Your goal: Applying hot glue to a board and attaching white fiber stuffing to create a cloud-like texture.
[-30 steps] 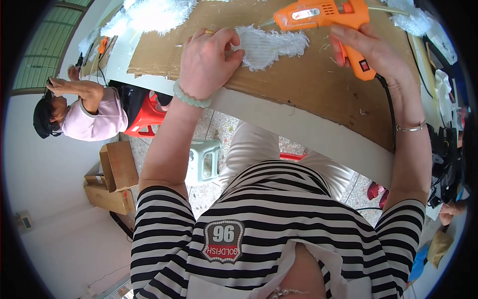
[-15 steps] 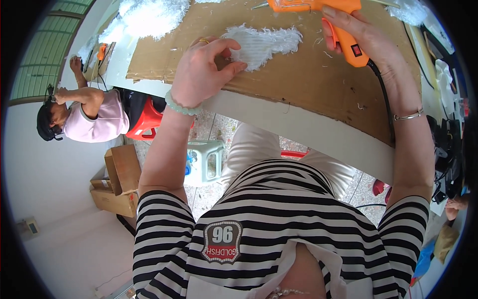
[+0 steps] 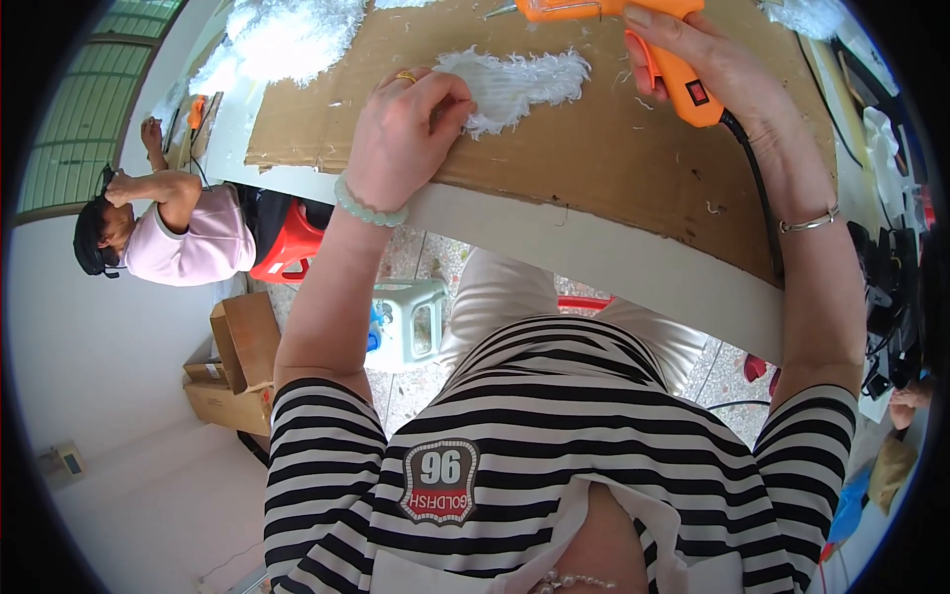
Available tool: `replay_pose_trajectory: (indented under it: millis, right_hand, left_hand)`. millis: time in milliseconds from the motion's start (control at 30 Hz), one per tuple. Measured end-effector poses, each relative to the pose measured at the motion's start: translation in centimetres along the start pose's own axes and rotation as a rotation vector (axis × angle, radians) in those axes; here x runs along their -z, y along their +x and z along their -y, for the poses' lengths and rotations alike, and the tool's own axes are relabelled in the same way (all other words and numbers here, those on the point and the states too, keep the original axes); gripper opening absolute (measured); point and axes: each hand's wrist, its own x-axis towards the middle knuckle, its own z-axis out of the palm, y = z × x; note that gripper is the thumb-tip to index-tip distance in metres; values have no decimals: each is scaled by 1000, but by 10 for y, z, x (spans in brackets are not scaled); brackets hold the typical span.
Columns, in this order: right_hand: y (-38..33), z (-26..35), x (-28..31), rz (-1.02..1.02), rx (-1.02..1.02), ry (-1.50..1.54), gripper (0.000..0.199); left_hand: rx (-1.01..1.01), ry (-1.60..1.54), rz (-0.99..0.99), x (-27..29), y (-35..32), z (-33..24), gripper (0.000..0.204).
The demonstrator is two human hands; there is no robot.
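A hot glue gun [image 3: 683, 84], orange with a black cord, is gripped by its handle in my right hand [image 3: 708, 64]. Its metal nozzle points left, above the cardboard. On the brown cardboard sheet [image 3: 594, 168] lies a white fluffy fabric piece [image 3: 505, 89], its ribbed backing facing up and loose fringe along its edges. My left hand [image 3: 411, 124] rests at the left end of this piece, thumb and forefinger pinched together at its edge. The other left fingers are curled and partly hidden.
White fluff [image 3: 292, 40] is heaped at the far left, with more fluff [image 3: 807, 15] at the far right. Another person [image 3: 188, 233] sits at the table's left. A pale plastic stool [image 3: 411, 322] and cardboard boxes [image 3: 237, 346] stand below. Black equipment [image 3: 891, 282] lies at right.
My left thumb and forefinger, apart before, have come together at the edge of the fabric piece. The glue gun stays in my right hand, and the whole view has shifted slightly.
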Motion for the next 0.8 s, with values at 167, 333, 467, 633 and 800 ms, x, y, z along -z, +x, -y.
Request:
replay_pose_trajectory:
  millis: [167,333,467,633,800]
  right_hand:
    - [0,2,-4,-32,-23,-1,23]
    - [3,1,0,46,23,-22,22]
    - [3,2,-2,-5,-6,-9,21]
    - [4,0,-3,-67,-16,22,23]
    - [4,0,-3,-49,-28,-2,25]
  left_hand:
    - [41,31,-87,-5,-4,2,16]
    - [236,-233,-86,7,-9,-5,17]
    - [-20,-17,-67,5,-11,-18,19]
    - [-43,-72,-50,-6,-8,-6,16]
    - [16,17,-26,-11,-3,-6,14]
